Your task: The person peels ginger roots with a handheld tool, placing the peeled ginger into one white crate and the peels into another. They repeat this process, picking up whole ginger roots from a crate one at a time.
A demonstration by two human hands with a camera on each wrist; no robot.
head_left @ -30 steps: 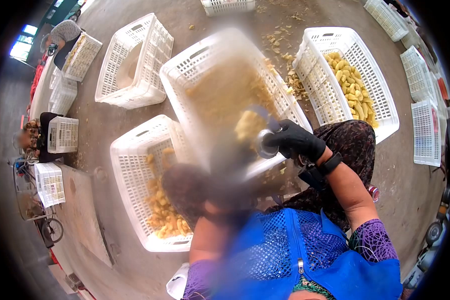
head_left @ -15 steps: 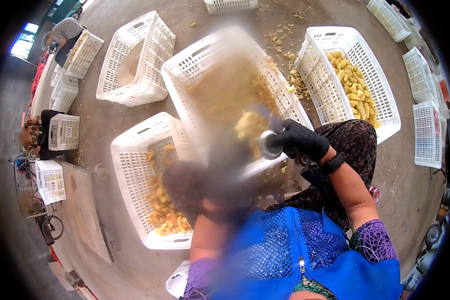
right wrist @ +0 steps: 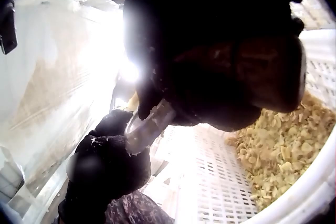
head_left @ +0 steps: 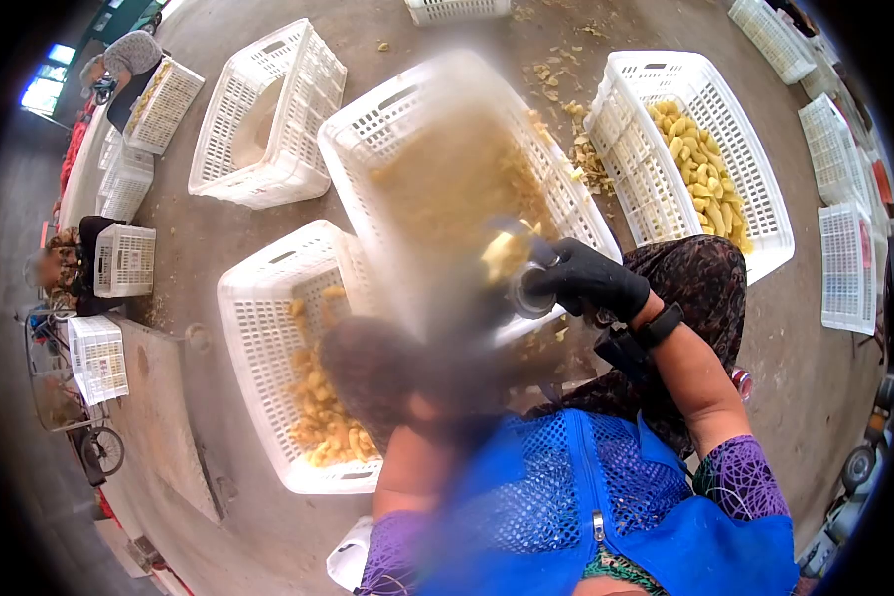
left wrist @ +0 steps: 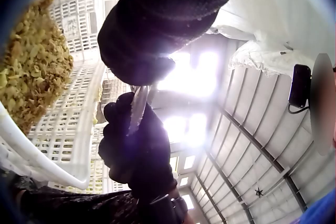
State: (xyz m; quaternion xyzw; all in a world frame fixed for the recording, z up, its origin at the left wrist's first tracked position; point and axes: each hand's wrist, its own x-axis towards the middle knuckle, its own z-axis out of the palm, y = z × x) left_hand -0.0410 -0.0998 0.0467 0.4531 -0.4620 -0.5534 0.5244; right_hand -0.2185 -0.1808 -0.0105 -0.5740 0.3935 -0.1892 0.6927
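Note:
My right hand (head_left: 591, 283), in a black glove, grips a tool with a round silver end (head_left: 533, 288). A smear on the lens blurs my gloved left hand (head_left: 462, 298), which holds a pale yellow piece (head_left: 505, 256) beside the tool. Both hands work over a white crate (head_left: 372, 119) heaped with beige peelings (head_left: 437, 189). Viewed from the right wrist, a whitish strip (right wrist: 149, 129) lies between the two hands, and a thick brownish handle (right wrist: 268, 71) juts from the right one. In the left wrist view the gloved left fingers (left wrist: 136, 40) curl close above the right hand.
At the right a white crate (head_left: 626, 149) holds yellow finger-shaped pieces (head_left: 703, 174); another crate (head_left: 253, 397) with similar pieces (head_left: 333, 427) stands at the left. Behind it is a crate with a round tub (head_left: 258, 129). Peelings litter the floor (head_left: 556, 74). Two people sit farther left by crates.
The pale yellow piece has turned and shifted slightly right between the hands, and looks smaller now. The right hand keeps its grip on the tool; the crates stay put.

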